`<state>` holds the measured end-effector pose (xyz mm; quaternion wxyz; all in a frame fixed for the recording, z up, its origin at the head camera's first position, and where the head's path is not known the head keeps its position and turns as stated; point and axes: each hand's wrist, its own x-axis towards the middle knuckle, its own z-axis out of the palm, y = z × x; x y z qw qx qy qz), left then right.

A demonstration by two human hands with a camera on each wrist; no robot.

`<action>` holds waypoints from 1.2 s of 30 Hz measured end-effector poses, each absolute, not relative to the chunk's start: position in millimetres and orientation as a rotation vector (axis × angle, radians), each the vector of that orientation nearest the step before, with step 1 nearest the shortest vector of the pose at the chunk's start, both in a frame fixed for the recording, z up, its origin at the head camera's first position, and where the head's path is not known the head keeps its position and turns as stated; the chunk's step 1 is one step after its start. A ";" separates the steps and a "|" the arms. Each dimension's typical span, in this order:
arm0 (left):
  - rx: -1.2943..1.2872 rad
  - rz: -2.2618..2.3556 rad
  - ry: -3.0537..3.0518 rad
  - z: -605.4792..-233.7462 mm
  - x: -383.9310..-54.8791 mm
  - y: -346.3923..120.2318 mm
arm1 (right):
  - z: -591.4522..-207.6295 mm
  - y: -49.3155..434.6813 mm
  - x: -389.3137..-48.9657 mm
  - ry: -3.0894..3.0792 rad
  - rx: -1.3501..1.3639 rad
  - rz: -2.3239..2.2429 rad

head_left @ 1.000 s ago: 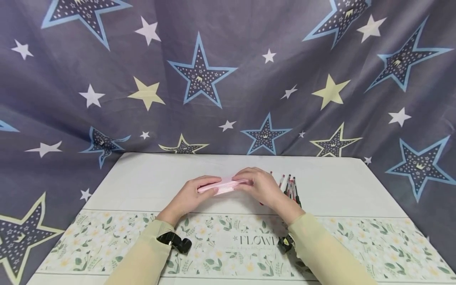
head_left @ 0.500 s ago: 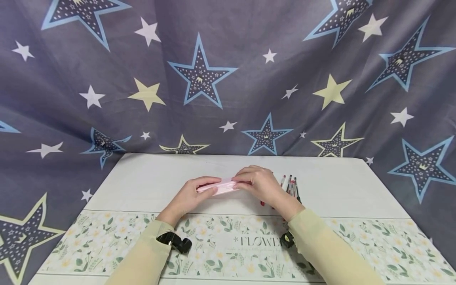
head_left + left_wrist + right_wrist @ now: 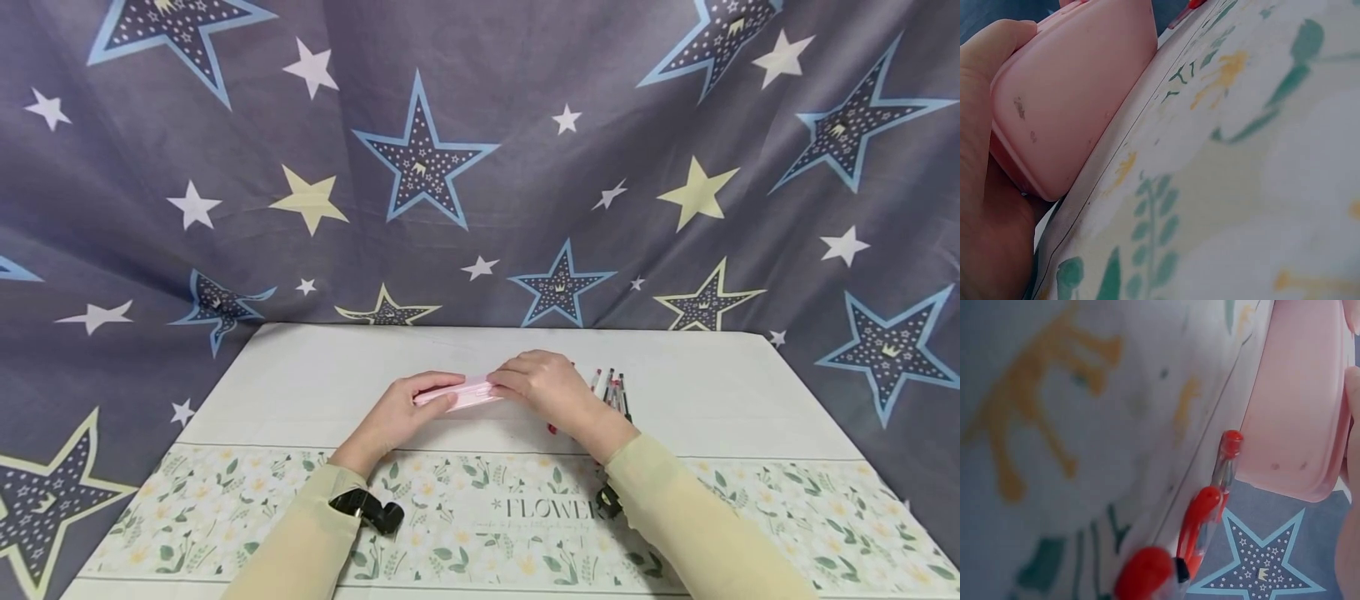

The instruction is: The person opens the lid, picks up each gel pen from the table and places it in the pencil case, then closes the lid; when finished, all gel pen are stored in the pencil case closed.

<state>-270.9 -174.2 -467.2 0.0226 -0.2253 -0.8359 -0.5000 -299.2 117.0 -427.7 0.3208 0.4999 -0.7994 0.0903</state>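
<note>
A pink plastic pencil case (image 3: 471, 393) is held above the white table, level with its middle. My left hand (image 3: 392, 417) grips the left end, thumb on the near side and fingers over the top. At the right end my right hand (image 3: 553, 398) grips the case, its fingers over the top edge and covering that corner. In the left wrist view the smooth underside of the case (image 3: 1088, 87) shows dark scuff marks. The right wrist view shows the case (image 3: 1297, 394) with a rounded corner and two small marks.
Several pens (image 3: 621, 395) with red and black caps lie on the table just right of my right hand; red-capped pens (image 3: 1200, 519) show close up in the right wrist view. A floral printed band (image 3: 465, 558) crosses the table's front. A starry curtain (image 3: 480, 192) hangs behind.
My right hand has shifted slightly and its thumb has gone out of sight under the fingers. The gap along the case's right front edge has narrowed. The left hand stays put.
</note>
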 end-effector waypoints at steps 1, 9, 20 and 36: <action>-0.695 -1.556 -2.588 -466.9 -270.8 -174.1 | -427.7 117.2 -299.3 -2.089 1.317 0.220; -0.686 -1.583 -2.576 -467.9 -271.7 -175.4 | -425.9 117.4 -300.6 -1.945 1.395 0.126; -0.690 -1.617 -2.556 -465.6 -271.3 -174.5 | -422.6 115.6 -305.1 -1.824 1.466 0.012; -0.674 -1.650 -2.533 -467.6 -272.4 -173.1 | -422.6 112.8 -304.9 -1.731 1.463 -0.075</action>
